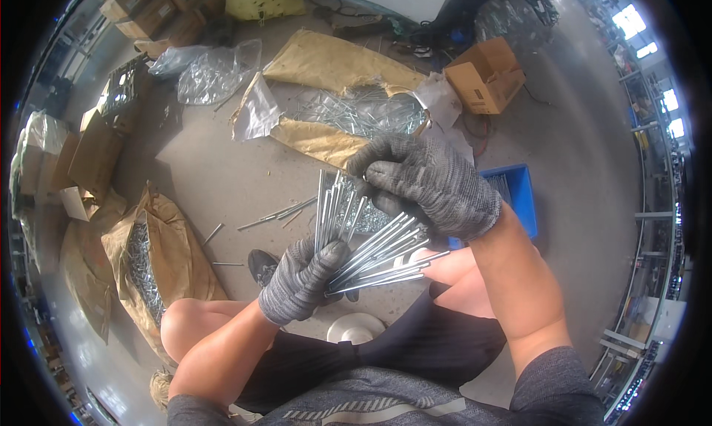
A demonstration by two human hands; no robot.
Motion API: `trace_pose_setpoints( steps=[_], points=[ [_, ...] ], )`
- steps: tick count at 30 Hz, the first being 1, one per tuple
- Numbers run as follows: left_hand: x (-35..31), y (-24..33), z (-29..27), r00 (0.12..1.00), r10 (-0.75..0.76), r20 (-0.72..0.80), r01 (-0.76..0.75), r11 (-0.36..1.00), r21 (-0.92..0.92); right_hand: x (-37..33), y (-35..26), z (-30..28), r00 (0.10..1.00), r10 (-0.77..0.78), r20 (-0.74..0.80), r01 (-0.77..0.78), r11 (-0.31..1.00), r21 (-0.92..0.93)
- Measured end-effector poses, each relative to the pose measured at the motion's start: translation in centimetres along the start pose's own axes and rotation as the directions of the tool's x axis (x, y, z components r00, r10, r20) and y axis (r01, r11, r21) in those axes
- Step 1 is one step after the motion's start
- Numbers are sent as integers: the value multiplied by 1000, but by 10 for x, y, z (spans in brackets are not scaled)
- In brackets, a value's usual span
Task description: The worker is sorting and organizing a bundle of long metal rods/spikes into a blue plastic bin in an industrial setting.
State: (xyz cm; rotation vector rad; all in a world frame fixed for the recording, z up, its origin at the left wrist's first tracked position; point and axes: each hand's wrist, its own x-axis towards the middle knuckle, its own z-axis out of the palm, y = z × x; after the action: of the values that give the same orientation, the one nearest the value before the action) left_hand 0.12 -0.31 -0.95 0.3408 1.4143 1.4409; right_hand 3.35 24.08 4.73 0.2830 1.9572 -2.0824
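Observation:
A fanned bundle of long, thin silvery metal rods (pixel 382 251) is gripped at its lower end by my left hand (pixel 304 277), which wears a grey knit glove. The rods splay upward and to the right. Just above them is my right hand (pixel 430 181), gloved the same way, its fingers curled and thumb pressed in. Whatever its fingertips pinch is hidden behind the glove. Behind the rods, partly covered, lies a heap of small shiny metal pieces (pixel 373 217).
Ahead, a torn brown paper sack (pixel 341 59) lies spread with loose metal rods (pixel 363 110). A blue bin (pixel 525 196) stands right, a cardboard box (pixel 486 77) beyond it. Another open sack (pixel 178 240) sits left. Stray rods (pixel 278 214) lie on the floor.

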Motion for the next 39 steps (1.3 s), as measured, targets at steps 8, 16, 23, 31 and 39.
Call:
trace_pose_setpoints(
  steps=[8, 16, 23, 31, 39],
  points=[
    [0, 2, 0, 1000, -18, 16, 18, 1000, -3, -7, -12, -2, 998, -46, 49, 48, 998, -41],
    [0, 9, 3, 1000, -20, -20, 20, 1000, 22, -8, -8, -2, 990, -125, 60, 128, 990, -58],
    [1, 1, 1, 999, -4, 39, 4, 1000, 1, -9, -5, 0, 993, -115, 30, 117, 990, -75],
    [-1, 12, 5, 1000, 15, -17, -16, 1000, -24, -7, -12, 2, 998, -67, 22, 67, 998, 22],
    [-2, 13, 4, 1000, -14, -12, 14, 1000, -25, -6, -16, 1, 998, 42, 41, -44, 998, 42]
  ],
)
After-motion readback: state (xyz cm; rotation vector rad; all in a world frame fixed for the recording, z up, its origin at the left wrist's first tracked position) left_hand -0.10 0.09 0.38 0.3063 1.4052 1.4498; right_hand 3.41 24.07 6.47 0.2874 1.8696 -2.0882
